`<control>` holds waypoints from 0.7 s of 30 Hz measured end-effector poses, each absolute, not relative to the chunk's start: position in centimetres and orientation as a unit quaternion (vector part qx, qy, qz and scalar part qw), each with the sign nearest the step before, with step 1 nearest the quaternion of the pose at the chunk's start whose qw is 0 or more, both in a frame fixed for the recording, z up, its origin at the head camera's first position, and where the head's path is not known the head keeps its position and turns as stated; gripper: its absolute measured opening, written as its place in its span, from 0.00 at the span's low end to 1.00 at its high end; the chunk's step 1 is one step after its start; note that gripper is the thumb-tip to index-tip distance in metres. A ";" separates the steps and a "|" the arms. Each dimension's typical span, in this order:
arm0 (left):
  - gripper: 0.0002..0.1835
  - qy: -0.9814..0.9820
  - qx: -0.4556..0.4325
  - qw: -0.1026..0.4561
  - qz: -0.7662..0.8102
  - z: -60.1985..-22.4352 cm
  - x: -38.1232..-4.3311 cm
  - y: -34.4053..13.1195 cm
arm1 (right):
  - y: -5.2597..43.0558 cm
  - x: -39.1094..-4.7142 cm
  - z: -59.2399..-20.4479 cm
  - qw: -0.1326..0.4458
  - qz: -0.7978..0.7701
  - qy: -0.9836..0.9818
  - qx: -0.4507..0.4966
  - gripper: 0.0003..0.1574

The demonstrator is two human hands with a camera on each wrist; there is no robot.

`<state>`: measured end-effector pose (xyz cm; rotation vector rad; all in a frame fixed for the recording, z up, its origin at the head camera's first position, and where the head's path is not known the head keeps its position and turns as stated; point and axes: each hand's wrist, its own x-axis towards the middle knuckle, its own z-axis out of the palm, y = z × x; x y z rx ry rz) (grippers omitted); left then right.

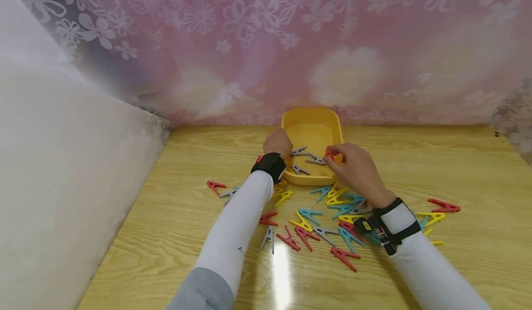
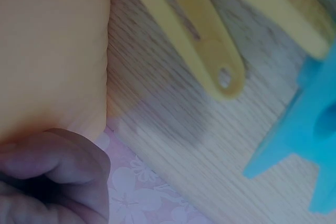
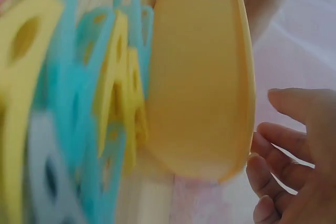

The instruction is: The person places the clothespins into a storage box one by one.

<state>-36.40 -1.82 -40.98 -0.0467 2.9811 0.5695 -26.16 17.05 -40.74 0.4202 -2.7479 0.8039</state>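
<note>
Many clothespegs [image 1: 328,222] on wood table [image 1: 457,171], floral curtain [image 1: 291,33] behind

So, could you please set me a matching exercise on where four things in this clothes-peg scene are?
Things:
1. grey pegs
2. red peg
3. left hand
4. peg pile

Places:
A. pinched in the right hand
B. on the tray's left rim
C. inside the yellow tray
D. on the table, near side of the tray

Pairs: 1-C, 2-A, 3-B, 4-D
</note>
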 end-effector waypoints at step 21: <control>0.10 0.982 0.004 0.058 0.180 -41.9 -37.0 -1.9 | 30.5 -21.0 -41.6 0.064 0.297 -0.951 0.053 0.29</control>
